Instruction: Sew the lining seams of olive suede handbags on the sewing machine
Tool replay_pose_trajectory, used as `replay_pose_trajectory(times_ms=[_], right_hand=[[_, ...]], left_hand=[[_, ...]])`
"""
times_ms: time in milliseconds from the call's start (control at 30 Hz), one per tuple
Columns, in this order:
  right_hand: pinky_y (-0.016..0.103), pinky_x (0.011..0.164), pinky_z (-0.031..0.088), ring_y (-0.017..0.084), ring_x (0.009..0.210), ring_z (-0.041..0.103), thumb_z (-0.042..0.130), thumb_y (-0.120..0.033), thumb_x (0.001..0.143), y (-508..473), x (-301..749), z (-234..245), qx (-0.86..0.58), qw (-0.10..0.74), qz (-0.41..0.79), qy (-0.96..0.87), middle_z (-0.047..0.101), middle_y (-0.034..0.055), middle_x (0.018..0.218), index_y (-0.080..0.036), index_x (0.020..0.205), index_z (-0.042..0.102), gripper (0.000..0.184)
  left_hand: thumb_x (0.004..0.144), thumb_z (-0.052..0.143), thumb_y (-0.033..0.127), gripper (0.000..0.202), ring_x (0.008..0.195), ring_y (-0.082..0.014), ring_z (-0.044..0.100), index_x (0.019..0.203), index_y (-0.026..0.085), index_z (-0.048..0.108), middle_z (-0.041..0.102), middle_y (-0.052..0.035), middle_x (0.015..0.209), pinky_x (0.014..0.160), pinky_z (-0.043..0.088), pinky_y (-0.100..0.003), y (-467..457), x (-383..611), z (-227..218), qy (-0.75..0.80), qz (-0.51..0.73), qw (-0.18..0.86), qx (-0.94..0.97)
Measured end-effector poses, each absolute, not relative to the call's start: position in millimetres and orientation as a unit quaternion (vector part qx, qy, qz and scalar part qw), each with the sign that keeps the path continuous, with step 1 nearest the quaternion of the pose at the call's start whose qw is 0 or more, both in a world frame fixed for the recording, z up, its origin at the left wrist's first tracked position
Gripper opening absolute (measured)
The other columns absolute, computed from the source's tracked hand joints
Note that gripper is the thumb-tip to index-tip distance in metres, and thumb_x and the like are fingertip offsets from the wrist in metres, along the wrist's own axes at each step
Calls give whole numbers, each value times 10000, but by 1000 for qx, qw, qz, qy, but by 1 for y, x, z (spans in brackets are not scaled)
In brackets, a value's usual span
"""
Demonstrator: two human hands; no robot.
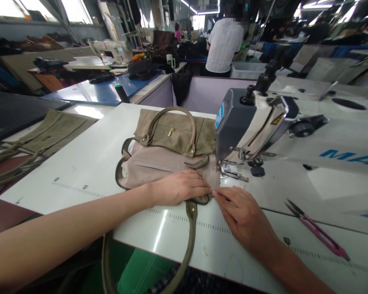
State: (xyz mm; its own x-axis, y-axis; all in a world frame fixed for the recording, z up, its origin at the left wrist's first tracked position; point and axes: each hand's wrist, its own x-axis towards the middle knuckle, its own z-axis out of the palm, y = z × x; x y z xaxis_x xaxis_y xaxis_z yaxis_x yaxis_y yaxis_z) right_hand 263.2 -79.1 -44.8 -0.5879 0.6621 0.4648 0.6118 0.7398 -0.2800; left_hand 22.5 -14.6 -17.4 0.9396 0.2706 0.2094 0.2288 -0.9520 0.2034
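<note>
An olive and beige handbag (168, 159) lies partly turned out on the white sewing table, its right edge beside the needle area of the sewing machine (236, 126). One olive handle arches over its far side; the other hangs off the table's near edge. My left hand (184, 188) lies flat on the bag's beige lining with fingers stretched towards the right. Just right of it, my right hand (241, 208) pinches the bag's near right edge between thumb and fingers. The fingertips of both hands nearly meet there.
Pink-handled thread snips (319, 232) lie on the table to the right. Another olive bag piece (52, 132) rests at the left, and a thread cone (122, 93) stands behind the table. A person in a white shirt (225, 45) stands farther back.
</note>
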Motion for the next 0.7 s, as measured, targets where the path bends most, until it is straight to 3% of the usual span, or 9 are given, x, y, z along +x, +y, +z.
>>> replay_pose_trajectory(times_ms=[167,300,567,700], right_hand=[[560,1050,371,270,1115,534,422,-99,945,-67,263,-46,-380,267,40,-885,600,109,1189,-155,1283,547,364],[560,1098,319,287,1200,467,401,-139,935,-66,261,-49,-416,239,32,-877,529,143,1288,-94,1341,484,416],[528,1119,309,282,1231,433,390,-144,946,-70,260,-50,-432,224,36,-873,489,155,1321,-46,1348,472,422],[532,1111,321,290,1224,443,396,-147,950,-71,260,-51,-426,233,32,-874,496,163,1316,-41,1343,476,414]], left_hand=[[1014,318,149,362,1171,-219,547,1258,83,577,620,-135,1244,1036,409,-383,4,24,-22,134,134,79,979],[1015,323,161,355,1156,-220,564,1241,91,588,629,-126,1236,1007,417,-377,17,28,-24,139,142,68,978],[952,397,113,349,1164,-217,565,1245,106,587,614,-105,1271,1004,423,-371,54,31,-32,153,159,88,971],[921,415,87,356,1168,-209,553,1238,88,578,642,-115,1213,1075,376,-368,59,35,-35,172,171,61,968]])
